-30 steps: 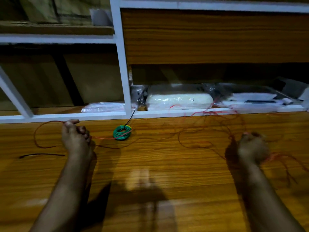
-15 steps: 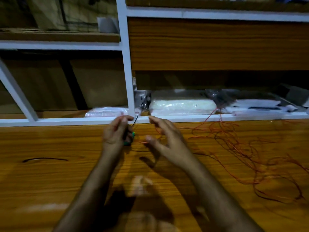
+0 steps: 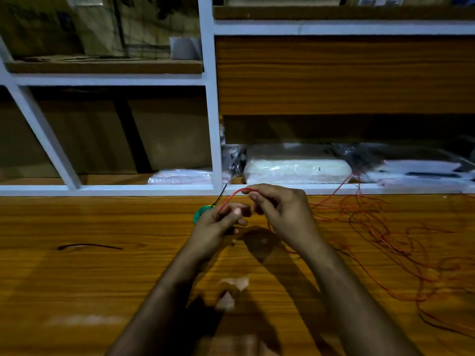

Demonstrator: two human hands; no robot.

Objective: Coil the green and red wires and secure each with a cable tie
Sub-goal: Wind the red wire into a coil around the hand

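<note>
Moment: as you bring both hands together over the table (image 3: 77, 278), a short arc of red wire (image 3: 372, 227) bridges them, just in front of the shelf rail.
Left hand (image 3: 218, 224): fingers curled, pinching the wire's near end; the strand rises up and to the right from that pinch.
Right hand (image 3: 280, 209): fingers curled round the same strand at the top of the arc; slack leaves this hand rightward.
Key relation: loose red wire lies to the right of both hands, so the right hand is nearer the slack. Long run goes left-to-right across the table. Next loop prob. fed from the right toward the left-hand pinch.
Green wire (image 3: 199, 213): already coiled, lying on the table just behind the left hand, partly hidden; black cable tie (image 3: 221, 195) tail sticks up from it.
Spare tie (image 3: 90, 245): dark strip lying flat, well apart to the left; likely the second tie, can't confirm.
Count: 2 wires (1 green coiled, 1 red loose tangle), 1 tie fitted, 1 poss. spare, 2 hands.
Progress: approx. half done; red coil barely started.
</note>
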